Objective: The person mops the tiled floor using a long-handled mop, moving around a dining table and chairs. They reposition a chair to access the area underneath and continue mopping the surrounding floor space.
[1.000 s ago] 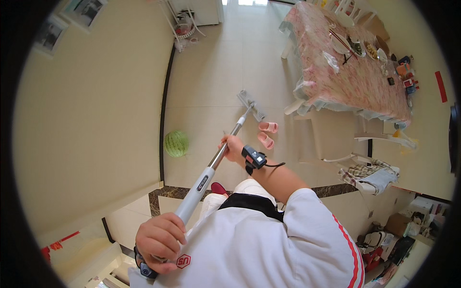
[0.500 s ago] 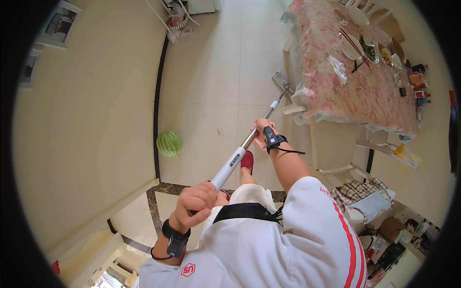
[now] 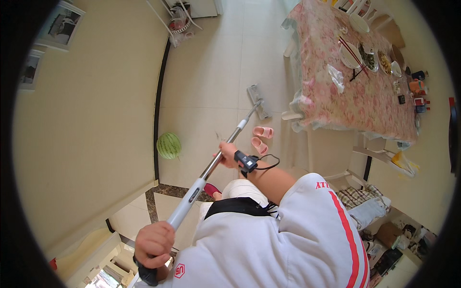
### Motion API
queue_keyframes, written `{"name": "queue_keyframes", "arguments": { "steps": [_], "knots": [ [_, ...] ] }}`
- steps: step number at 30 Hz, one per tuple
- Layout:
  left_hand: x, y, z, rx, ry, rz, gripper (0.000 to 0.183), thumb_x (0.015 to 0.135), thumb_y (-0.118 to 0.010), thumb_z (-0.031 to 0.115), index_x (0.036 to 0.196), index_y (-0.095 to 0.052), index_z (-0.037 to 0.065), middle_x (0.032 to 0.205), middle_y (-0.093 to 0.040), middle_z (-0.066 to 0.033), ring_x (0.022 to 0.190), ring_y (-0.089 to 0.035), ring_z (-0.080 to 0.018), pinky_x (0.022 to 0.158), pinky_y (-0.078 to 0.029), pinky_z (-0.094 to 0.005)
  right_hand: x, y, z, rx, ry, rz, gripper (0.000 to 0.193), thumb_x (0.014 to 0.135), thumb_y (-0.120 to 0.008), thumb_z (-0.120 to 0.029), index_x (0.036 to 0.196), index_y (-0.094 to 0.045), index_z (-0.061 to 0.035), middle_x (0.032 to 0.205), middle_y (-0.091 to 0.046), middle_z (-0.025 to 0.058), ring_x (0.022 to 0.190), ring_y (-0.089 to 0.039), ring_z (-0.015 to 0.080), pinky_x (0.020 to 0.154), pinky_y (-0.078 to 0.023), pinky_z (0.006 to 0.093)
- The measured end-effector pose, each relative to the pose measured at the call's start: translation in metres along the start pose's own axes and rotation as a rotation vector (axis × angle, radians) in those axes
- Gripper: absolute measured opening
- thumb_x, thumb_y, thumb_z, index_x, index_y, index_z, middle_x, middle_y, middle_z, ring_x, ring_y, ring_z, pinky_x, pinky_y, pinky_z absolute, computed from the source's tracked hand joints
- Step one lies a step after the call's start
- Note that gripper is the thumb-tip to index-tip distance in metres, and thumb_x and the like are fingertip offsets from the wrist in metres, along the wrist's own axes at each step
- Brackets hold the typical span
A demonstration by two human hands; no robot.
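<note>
A flat mop with a long white and silver handle (image 3: 188, 201) runs across the view from lower left to upper middle. My left hand (image 3: 154, 242) is wrapped round the top end of the handle, close to my body. Farther down the metal tube, my right hand (image 3: 228, 154) grips it with bent fingers. The grey rectangular mop head (image 3: 254, 92) lies on the tiled floor, left of the table. A pair of pink slippers (image 3: 263, 132) sits on the floor between the mop head and my right forearm.
To the left, a watermelon (image 3: 169, 145) rests on the floor by the wall. A table with a floral cloth (image 3: 321, 103), dishes and chopsticks stands at the right, with chairs around it. A white rack (image 3: 178, 24) holding bags is at the far left wall.
The mop head has swung left, away from the table leg. Both hands have moved left and nearer to me with the handle. The pink slippers now show fully.
</note>
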State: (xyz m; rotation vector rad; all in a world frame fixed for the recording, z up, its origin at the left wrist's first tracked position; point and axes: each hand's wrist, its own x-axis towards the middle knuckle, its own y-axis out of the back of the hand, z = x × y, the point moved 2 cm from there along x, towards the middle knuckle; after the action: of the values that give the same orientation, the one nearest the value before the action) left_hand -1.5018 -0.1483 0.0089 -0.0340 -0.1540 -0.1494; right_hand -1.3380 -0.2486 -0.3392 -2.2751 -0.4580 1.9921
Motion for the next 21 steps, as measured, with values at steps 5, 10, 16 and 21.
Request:
{"name": "queue_keyframes", "arguments": {
  "steps": [5,10,16,21],
  "knots": [
    [-0.018,0.001,0.031,0.017,-0.093,-0.080,0.019,0.067,-0.060,0.006,0.049,-0.051,0.005,0.052,-0.055,-0.0048,0.046,-0.054,-0.0190,0.054,-0.043,-0.0311,-0.024,-0.034,0.029,-0.001,-0.036,-0.076,0.021,0.085,-0.043,-0.015,0.100,-0.038,-0.0010,0.078,-0.052,0.0117,0.062,-0.063,0.0241,0.051,-0.055,0.0375],
    [-0.030,0.011,0.020,-0.117,-0.137,0.233,0.029,0.076,-0.060,0.016,0.048,-0.056,0.009,0.049,-0.058,-0.0013,0.045,-0.056,-0.0143,0.057,-0.044,-0.0282,-0.025,-0.039,0.027,0.059,0.024,-0.100,0.020,0.084,-0.045,-0.014,0.095,-0.038,0.0015,0.071,-0.051,0.0124,0.055,-0.061,0.0240,0.047,-0.055,0.0358],
    [-0.028,0.014,-0.027,-0.183,-0.143,0.544,0.031,0.074,-0.058,0.017,0.045,-0.052,0.010,0.045,-0.054,-0.0020,0.041,-0.052,-0.0158,0.061,-0.042,-0.0305,0.003,-0.015,-0.004,0.136,0.107,0.008,0.019,0.082,-0.049,-0.014,0.091,-0.040,0.0006,0.069,-0.051,0.0112,0.056,-0.062,0.0265,0.045,-0.052,0.0380],
    [0.006,-0.013,-0.103,-0.220,-0.070,0.490,0.025,0.069,-0.056,0.014,0.045,-0.049,0.009,0.046,-0.053,-0.0026,0.045,-0.051,-0.0176,0.065,-0.040,-0.0343,0.032,0.065,-0.060,0.172,0.199,0.128,0.017,0.082,-0.051,-0.013,0.090,-0.042,0.0001,0.071,-0.051,0.0128,0.056,-0.060,0.0276,0.050,-0.052,0.0419]
  ]
}}
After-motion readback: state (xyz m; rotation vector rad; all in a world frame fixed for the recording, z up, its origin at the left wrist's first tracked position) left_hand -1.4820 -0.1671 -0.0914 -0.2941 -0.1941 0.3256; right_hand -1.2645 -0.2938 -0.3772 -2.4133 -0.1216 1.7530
